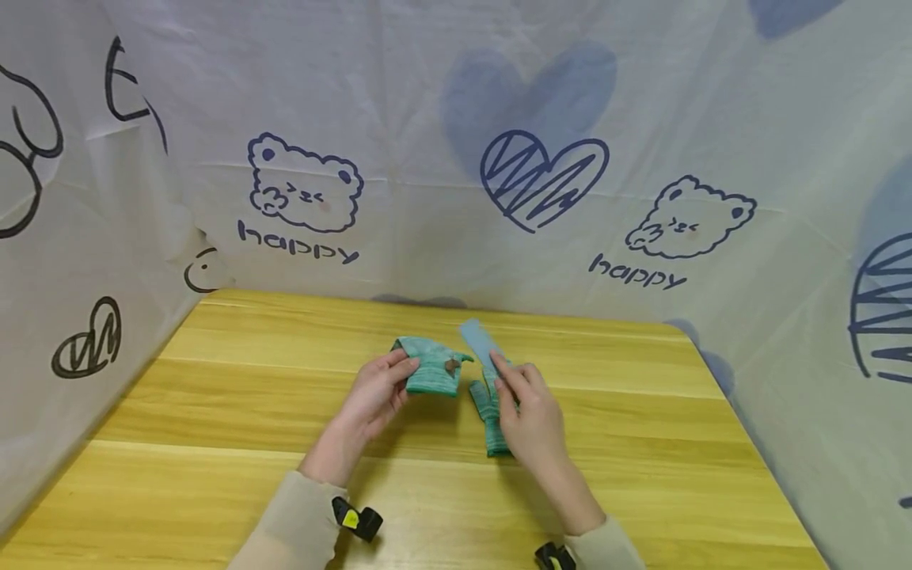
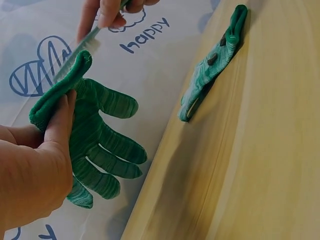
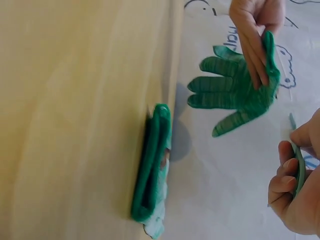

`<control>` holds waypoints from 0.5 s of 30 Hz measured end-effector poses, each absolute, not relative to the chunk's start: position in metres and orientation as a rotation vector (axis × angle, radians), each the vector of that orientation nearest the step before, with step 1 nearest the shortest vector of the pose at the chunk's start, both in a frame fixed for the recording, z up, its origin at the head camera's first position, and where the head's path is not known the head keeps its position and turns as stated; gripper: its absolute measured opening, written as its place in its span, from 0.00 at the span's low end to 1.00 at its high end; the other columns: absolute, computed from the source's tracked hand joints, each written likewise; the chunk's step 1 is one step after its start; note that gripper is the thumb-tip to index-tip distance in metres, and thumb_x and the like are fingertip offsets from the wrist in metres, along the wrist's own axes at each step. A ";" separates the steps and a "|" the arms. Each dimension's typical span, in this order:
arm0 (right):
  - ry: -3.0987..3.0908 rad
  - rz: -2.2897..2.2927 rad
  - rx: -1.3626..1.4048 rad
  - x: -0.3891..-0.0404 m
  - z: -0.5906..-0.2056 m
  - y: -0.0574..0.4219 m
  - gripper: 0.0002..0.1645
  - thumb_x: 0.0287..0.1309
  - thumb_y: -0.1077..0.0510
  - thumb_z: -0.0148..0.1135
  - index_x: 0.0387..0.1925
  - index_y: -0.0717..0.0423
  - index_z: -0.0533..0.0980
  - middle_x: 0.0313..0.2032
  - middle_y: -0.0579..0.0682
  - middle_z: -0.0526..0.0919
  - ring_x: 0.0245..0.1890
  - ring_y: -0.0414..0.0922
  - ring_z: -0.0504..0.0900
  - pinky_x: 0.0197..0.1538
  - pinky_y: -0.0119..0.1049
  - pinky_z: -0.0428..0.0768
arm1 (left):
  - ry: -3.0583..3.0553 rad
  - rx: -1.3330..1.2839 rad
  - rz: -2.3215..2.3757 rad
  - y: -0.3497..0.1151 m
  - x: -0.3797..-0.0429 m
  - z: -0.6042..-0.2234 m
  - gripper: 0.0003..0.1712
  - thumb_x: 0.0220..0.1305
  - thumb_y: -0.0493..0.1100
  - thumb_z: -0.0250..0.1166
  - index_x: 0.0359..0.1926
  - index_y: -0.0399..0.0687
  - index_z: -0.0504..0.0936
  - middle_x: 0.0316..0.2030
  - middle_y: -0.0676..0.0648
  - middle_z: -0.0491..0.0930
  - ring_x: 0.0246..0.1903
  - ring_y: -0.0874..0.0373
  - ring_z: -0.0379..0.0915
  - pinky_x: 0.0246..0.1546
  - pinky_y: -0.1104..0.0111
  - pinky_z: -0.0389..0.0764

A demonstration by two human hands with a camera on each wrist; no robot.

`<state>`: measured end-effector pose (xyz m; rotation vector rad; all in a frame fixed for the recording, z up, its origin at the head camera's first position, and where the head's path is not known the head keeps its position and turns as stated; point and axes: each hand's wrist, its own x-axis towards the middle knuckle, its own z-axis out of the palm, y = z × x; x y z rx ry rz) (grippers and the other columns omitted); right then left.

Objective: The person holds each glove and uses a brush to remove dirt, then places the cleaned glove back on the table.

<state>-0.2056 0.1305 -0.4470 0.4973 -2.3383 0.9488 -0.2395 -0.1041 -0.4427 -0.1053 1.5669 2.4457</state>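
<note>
While the left hand (image 1: 378, 394) pinches one green glove (image 1: 431, 370) aloft, seemingly to keep its brown spot (image 1: 452, 366) facing up, the right hand (image 1: 536, 416) grips a brush (image 1: 477, 338) (bristles (image 2: 90, 48) blurry); a second glove (image 1: 495, 434) lies on the table (image 1: 285, 451).

Beyond my bench (image 1: 641, 443), a white cloth (image 1: 420, 95) bears the handwritten-style word "happy" twice in dark blue: on the left under a bear drawing (image 1: 306, 190), and on the right under a second bear (image 1: 691, 222). My left wrist view shows "happy" too, tilted. In my right wrist view, partly covered lettering (image 3: 231, 38) is unreadable.
</note>
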 end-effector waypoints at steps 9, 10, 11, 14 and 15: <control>-2.214 1.018 0.748 -0.214 -0.445 0.138 0.28 0.64 0.71 0.67 0.64 0.55 0.81 0.36 0.50 0.80 0.25 0.36 0.67 0.23 0.27 0.69 | 1.594 -0.101 2.478 -0.109 -0.246 -0.441 0.31 0.80 0.33 0.53 0.77 0.27 0.57 0.36 0.55 0.81 0.32 0.70 0.77 0.29 0.81 0.75; -2.207 1.020 0.785 -0.215 -0.445 0.137 0.27 0.64 0.71 0.66 0.64 0.55 0.81 0.36 0.49 0.81 0.25 0.36 0.67 0.24 0.27 0.69 | 1.594 -0.100 2.482 -0.109 -0.247 -0.441 0.32 0.80 0.33 0.53 0.78 0.28 0.56 0.37 0.55 0.80 0.32 0.69 0.77 0.29 0.81 0.75; -2.206 1.014 0.812 -0.215 -0.446 0.137 0.27 0.65 0.71 0.66 0.64 0.55 0.81 0.36 0.49 0.81 0.25 0.36 0.66 0.24 0.27 0.68 | 1.589 -0.091 2.486 -0.110 -0.247 -0.440 0.32 0.80 0.33 0.52 0.78 0.28 0.54 0.38 0.55 0.81 0.33 0.70 0.77 0.31 0.81 0.76; -2.216 0.997 0.853 -0.217 -0.449 0.135 0.26 0.66 0.69 0.66 0.64 0.54 0.80 0.36 0.49 0.81 0.25 0.35 0.66 0.24 0.27 0.68 | 1.577 -0.096 2.499 -0.109 -0.249 -0.438 0.33 0.80 0.33 0.52 0.79 0.29 0.53 0.40 0.54 0.80 0.34 0.69 0.78 0.32 0.81 0.77; -2.220 0.994 0.857 -0.218 -0.449 0.134 0.26 0.67 0.68 0.66 0.65 0.54 0.80 0.36 0.49 0.81 0.25 0.35 0.66 0.24 0.27 0.68 | 1.571 -0.095 2.503 -0.109 -0.250 -0.438 0.33 0.80 0.33 0.52 0.79 0.29 0.53 0.41 0.54 0.80 0.35 0.69 0.78 0.32 0.81 0.78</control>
